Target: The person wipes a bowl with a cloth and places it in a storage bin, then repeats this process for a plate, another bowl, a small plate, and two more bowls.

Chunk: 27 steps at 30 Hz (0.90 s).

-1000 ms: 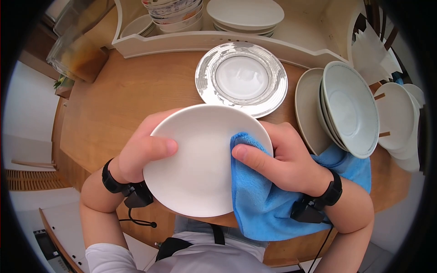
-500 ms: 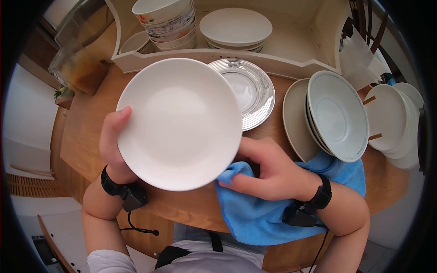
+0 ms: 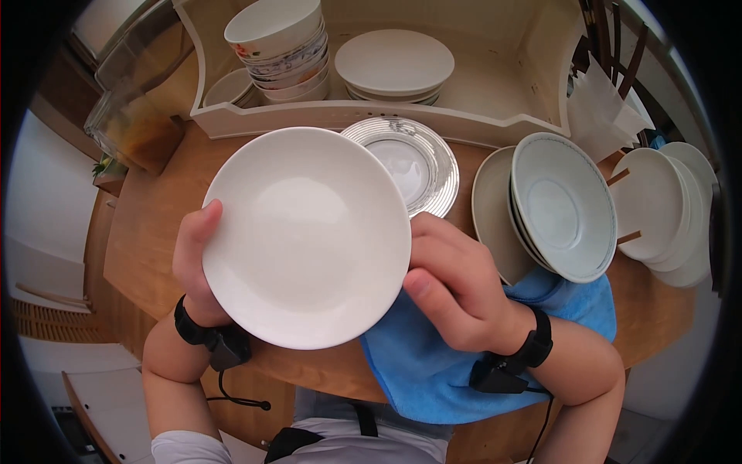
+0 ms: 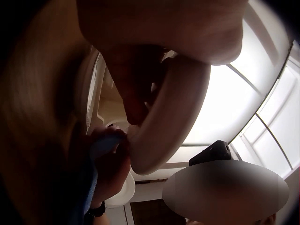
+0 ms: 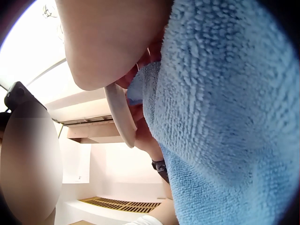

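A plain white plate (image 3: 305, 240) is held up over the table, its upper face towards the head camera. My left hand (image 3: 195, 259) grips its left rim, thumb at the edge and the other fingers hidden behind. At the right rim is my right hand (image 3: 468, 298), fingers bent and thumb close to the edge. A blue cloth (image 3: 425, 379) hangs below that hand; the right wrist view shows the cloth (image 5: 225, 117) bunched in its fingers beside the plate (image 5: 121, 112). Behind the held plate lies a silver-rimmed plate (image 3: 437, 166), partly covered by it.
Several pale bowls (image 3: 564, 205) lean on a beige plate (image 3: 488, 209) at the right, with white plates (image 3: 649, 205) in a rack beyond. At the back, a cream shelf unit (image 3: 471, 127) holds stacked bowls (image 3: 278, 54) and plates (image 3: 394, 62). A clear container (image 3: 143, 135) stands back left.
The plate has risen away from my body and tilted towards the head camera. My right thumb and the cloth have left its upper face and moved to the right rim; my left hand kept its grip.
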Tool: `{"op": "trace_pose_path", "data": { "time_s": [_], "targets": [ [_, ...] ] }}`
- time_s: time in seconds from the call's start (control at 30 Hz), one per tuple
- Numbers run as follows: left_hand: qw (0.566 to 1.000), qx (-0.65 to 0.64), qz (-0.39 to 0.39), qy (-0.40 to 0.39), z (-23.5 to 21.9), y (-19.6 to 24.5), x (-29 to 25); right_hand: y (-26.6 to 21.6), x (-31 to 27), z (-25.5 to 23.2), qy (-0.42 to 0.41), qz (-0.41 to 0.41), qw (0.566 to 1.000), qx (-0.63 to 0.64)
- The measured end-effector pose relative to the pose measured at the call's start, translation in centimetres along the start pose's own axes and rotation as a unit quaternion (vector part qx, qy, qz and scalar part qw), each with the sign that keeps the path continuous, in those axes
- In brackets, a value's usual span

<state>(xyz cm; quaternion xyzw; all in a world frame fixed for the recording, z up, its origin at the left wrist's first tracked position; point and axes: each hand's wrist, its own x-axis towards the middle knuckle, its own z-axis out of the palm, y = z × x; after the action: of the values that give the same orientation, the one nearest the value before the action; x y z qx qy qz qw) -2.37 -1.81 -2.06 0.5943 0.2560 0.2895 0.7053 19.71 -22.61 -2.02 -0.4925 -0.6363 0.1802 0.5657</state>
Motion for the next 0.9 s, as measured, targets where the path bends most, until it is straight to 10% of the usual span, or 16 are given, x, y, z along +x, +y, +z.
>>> {"op": "trace_pose_path", "data": {
  "time_s": [0.33, 0.9],
  "targets": [
    [0.977, -0.162, -0.086, -0.109, 2.1, 1.4, -0.2, -0.8, -0.9, 0.0, 0.027, 0.173, 0.975, 0.138],
    [0.975, -0.08, -0.118, -0.172, 2.8, 1.7, -0.2, -0.7, -0.7, 0.8, 0.036, 0.23, 0.956, 0.177]
  ]
}}
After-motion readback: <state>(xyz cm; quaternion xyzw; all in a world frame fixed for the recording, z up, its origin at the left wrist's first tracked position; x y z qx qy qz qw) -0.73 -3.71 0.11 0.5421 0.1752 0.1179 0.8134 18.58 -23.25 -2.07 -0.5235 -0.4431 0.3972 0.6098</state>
